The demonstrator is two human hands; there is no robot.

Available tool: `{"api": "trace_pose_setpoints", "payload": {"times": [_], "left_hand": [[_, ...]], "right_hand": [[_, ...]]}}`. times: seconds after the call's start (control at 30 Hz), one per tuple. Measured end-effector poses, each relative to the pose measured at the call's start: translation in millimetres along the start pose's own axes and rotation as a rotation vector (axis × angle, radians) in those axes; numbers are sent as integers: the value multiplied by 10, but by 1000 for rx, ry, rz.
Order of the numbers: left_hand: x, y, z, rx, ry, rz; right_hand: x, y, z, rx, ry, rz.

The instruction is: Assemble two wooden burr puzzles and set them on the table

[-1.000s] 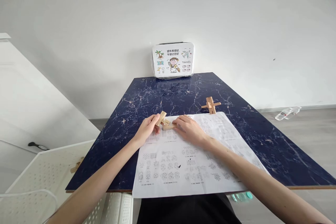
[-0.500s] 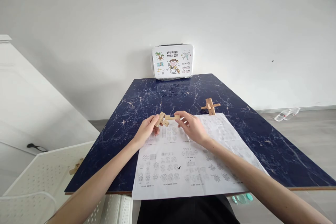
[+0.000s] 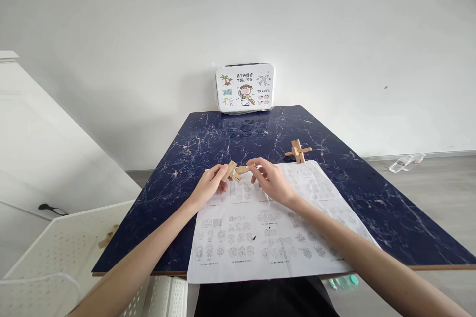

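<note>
My left hand (image 3: 210,183) is closed on small wooden puzzle pieces (image 3: 229,170), one set slanting across another. Between thumb and fingers, my right hand (image 3: 270,178) pinches a wooden puzzle stick (image 3: 243,170), whose left end lies close to the pieces in my left hand. Whether they touch I cannot tell. Both hands are over the top edge of a white printed sheet (image 3: 245,252) covered in small diagrams. Beyond the sheet's far right part stands a wooden cross-shaped puzzle (image 3: 296,151), its bars crossing each other.
A blue marbled table (image 3: 178,158) bears all this. At its far edge a white cartoon-printed case (image 3: 245,88) leans on the wall. To the left is a white perforated cart (image 3: 74,237) with wooden pieces (image 3: 107,237). Plastic bottles (image 3: 406,162) lie on the floor at right.
The stick in my right hand has turned and now slants, with its face at another angle. The pieces in my left hand have tilted slightly. The cross-shaped puzzle stays put.
</note>
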State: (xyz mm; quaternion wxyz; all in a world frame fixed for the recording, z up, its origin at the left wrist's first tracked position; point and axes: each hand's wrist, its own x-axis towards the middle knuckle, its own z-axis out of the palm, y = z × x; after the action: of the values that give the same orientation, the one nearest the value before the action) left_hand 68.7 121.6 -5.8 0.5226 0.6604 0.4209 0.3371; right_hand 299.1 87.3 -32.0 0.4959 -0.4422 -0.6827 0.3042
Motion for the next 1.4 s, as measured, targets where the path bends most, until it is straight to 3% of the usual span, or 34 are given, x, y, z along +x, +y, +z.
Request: {"api": "trace_pose_setpoints", "payload": {"times": [0.23, 0.4, 0.6, 0.83, 1.13, 1.4], "left_hand": [[24, -47, -17, -17, 16, 18], [-11, 8, 20, 29, -65, 27], [-56, 23, 96, 99, -140, 97], [-71, 14, 97, 142, -125, 122], [-107, 44, 112, 203, -93, 201], [-120, 21, 102, 308, -71, 233]], "right_hand": [[57, -19, -63, 331, 3, 161], [46, -61, -27, 456, -145, 200], [4, 0, 52, 373, -250, 181], [-1, 18, 35, 258, -189, 194], [26, 46, -19, 205, -232, 125], [-15, -81, -37, 207, -369, 151]]}}
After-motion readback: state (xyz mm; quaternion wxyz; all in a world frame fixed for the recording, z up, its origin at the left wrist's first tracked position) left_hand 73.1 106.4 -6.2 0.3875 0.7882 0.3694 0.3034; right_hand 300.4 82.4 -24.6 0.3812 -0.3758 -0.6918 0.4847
